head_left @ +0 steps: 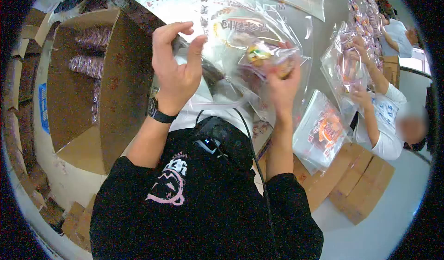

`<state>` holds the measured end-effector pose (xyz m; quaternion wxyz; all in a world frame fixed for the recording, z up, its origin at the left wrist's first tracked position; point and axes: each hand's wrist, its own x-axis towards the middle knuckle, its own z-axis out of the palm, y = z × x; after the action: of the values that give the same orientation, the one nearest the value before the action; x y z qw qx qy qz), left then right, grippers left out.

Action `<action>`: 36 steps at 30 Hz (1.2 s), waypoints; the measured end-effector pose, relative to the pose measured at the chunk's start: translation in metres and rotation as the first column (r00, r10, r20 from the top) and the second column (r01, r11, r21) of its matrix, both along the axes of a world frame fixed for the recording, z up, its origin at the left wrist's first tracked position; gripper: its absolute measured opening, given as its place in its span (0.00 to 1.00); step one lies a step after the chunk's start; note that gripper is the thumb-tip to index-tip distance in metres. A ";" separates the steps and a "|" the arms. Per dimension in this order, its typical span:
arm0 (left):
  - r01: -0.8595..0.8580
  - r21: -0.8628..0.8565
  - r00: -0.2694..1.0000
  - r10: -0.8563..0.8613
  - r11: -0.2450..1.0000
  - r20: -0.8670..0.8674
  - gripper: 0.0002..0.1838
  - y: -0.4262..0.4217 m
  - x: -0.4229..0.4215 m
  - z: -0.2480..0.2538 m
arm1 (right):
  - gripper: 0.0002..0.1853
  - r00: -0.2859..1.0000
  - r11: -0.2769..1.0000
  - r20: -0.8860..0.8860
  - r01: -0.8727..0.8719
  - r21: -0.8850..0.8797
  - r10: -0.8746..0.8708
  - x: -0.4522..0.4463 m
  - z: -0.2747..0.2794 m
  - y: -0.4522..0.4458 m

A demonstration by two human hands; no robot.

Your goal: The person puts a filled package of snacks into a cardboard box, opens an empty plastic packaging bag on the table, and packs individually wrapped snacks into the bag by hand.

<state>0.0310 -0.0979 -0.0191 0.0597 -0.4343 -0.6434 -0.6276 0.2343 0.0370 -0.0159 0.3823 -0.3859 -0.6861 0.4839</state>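
Head view: I log small wrapped packets [260, 54], blurred, grasped by the right hand [283, 79] at a printed clear plastic bag [226, 11], probably light, slippery, crushable, best pinched edgewise; left hand [179, 70] unloaded, fingers parted.

I have the left hand [178, 72] raised, thumb [196, 52] and fingers [172, 31] parted in a loose curve, left forearm [149, 139] slanting inward. My right hand [283, 86], slightly blurred, grips with bent fingers, right forearm [280, 144] reaching nearly straight ahead.
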 end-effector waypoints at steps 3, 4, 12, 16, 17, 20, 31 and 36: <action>-0.080 -0.236 0.972 0.023 0.968 -0.233 0.41 -0.006 0.012 0.014 | 0.35 0.976 0.944 -0.186 0.047 -0.325 -0.113 0.021 -0.016 0.002; -0.132 -0.318 0.954 0.034 0.939 -0.297 0.50 -0.011 0.017 0.018 | 0.34 0.967 0.933 -0.220 0.042 -0.357 -0.127 0.023 -0.019 0.004; -0.013 -0.367 0.965 -0.084 0.930 -0.248 0.11 -0.009 0.048 -0.018 | 0.44 0.957 0.928 0.290 -0.097 0.360 -0.012 0.040 -0.056 -0.007; -0.040 -0.277 0.993 0.007 0.960 -0.119 0.09 0.001 0.056 -0.012 | 0.41 0.878 0.872 0.439 -0.054 0.486 -0.190 0.043 -0.042 -0.017; -0.044 -0.254 0.990 0.007 0.966 -0.141 0.09 0.004 0.058 -0.009 | 0.41 0.885 0.816 0.441 -0.141 0.561 -0.151 0.045 -0.039 -0.015; -0.030 -0.196 0.988 -0.001 0.980 -0.155 0.09 0.010 0.065 -0.005 | 0.42 0.876 0.650 0.483 -0.371 0.664 0.006 0.040 -0.013 -0.024; -0.070 -0.178 0.961 0.018 0.981 -0.275 0.15 -0.012 0.061 0.010 | 0.40 0.789 0.832 0.600 -0.240 0.499 -0.132 0.001 -0.011 -0.009; -0.026 -0.278 0.980 -0.031 0.960 -0.198 0.19 -0.021 0.065 0.020 | 0.38 0.701 0.863 0.696 -0.244 0.443 -0.159 0.026 -0.004 0.016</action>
<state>0.0962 -0.1193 0.0007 0.0613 -0.5000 -0.7157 -0.4837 0.2600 0.0534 -0.0198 0.1622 -0.4120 -0.8900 0.1093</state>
